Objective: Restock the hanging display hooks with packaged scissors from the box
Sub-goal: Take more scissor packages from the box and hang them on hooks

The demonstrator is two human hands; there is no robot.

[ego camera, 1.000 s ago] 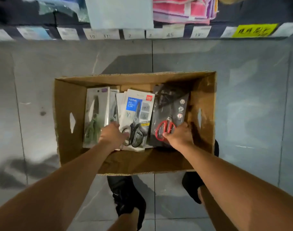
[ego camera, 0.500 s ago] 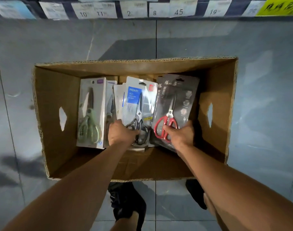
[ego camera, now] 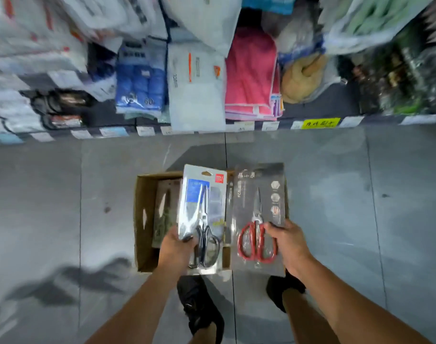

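- Cardboard and clear plastic made up both packs, one in each hand, held above the open box (ego camera: 141, 219) on the floor.
- Left hand (ego camera: 176, 247) had its fingers closed on the lower corner of the pack of black-handled scissors (ego camera: 203, 219), thumb on the front near the handles.
- Right hand (ego camera: 287, 242) gripped the lower right side of the dark pack of red-handled scissors (ego camera: 259, 219), fingers shut around its edge.
- Both packs looked light and flat, stiff enough to stay upright from a low grip, though the glossy plastic could slip. Most of the weight would sit low, at the handles.
- For hooking, I judged the top would be the better hold, beside the hanging hole; a notch showed at the top of the left pack only.
- At least one more pack (ego camera: 166, 214) lay in the box, with greenish scissors.
- Grey floor tiles (ego camera: 336, 207) were smooth and slightly shiny.
- Ahead stood a low shelf (ego camera: 236, 125) with price tags along its edge, stacked with a pink cloth (ego camera: 251, 75) and blue bundles (ego camera: 141, 83). No hooks were visible; the upper part was blurred.
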